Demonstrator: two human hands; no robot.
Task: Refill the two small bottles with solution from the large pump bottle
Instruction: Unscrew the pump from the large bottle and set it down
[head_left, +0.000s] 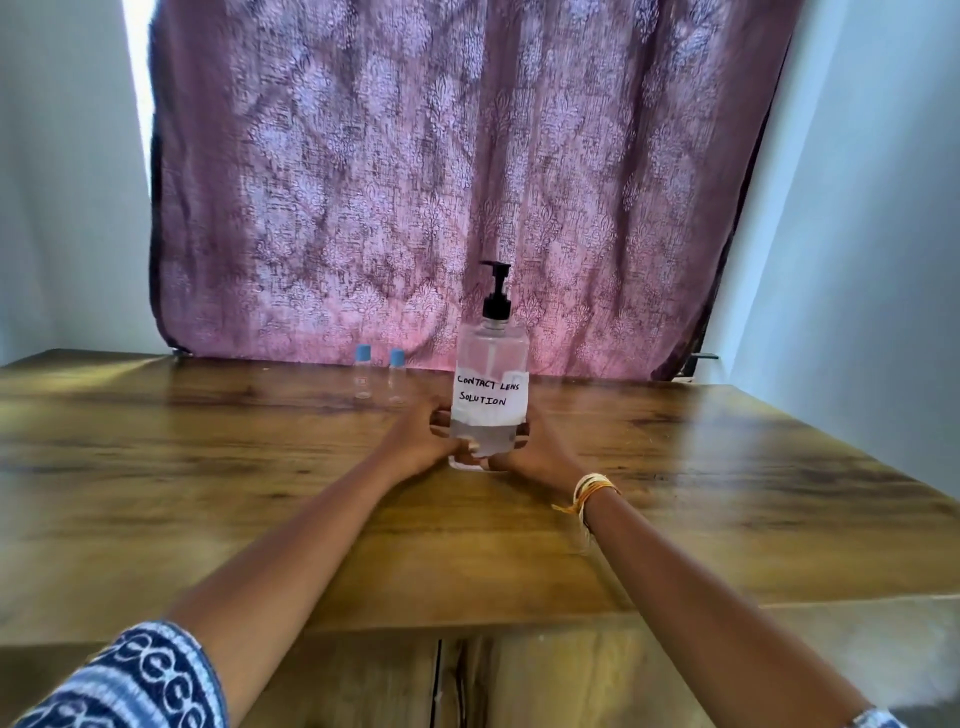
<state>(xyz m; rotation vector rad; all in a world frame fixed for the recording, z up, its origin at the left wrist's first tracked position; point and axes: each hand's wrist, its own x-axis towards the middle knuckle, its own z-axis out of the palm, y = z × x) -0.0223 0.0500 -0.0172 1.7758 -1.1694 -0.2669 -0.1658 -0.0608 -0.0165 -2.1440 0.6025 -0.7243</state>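
Behind the wooden worktop (208, 467) a patterned curtain (415, 182) is hung. The pump bottle (489, 395) is gripped low at its base by the left hand (421, 441) and right hand (535, 449), fingers curled round it. Two capped small bottles (379, 374) are stood just left, apart from it. Held so low, the tall bottle could be tipped; the small bottles could be knocked over if it is swung leftward.

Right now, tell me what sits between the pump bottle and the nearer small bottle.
Nothing: the head view shows only bare table between the pump bottle and the nearer small bottle.
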